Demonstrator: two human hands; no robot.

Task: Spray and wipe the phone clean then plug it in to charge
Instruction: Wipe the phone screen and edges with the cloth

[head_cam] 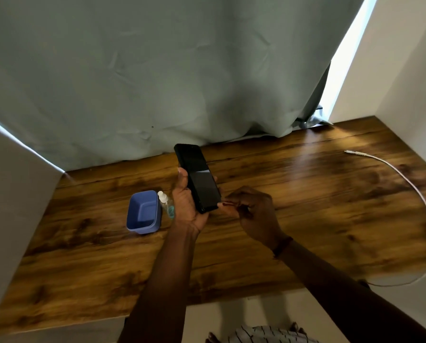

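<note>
Left of the right hand (252, 209), gripped the phone (197, 178) by its lower half in the left hand (184, 206), with the right one curled at its bottom corner, whether pinching anything unclear, and risked tipping it onto the spray bottle (166, 204) alongside.

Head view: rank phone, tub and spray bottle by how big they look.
1. The phone and tub: about alike. The phone looks longer, but the left hand holds it raised, nearer the camera.
2. The bottle: smallest, partly hidden behind that hand.

Blue tub (142, 227) on wood desk (306, 219); grey curtain (157, 70) at bk.
</note>
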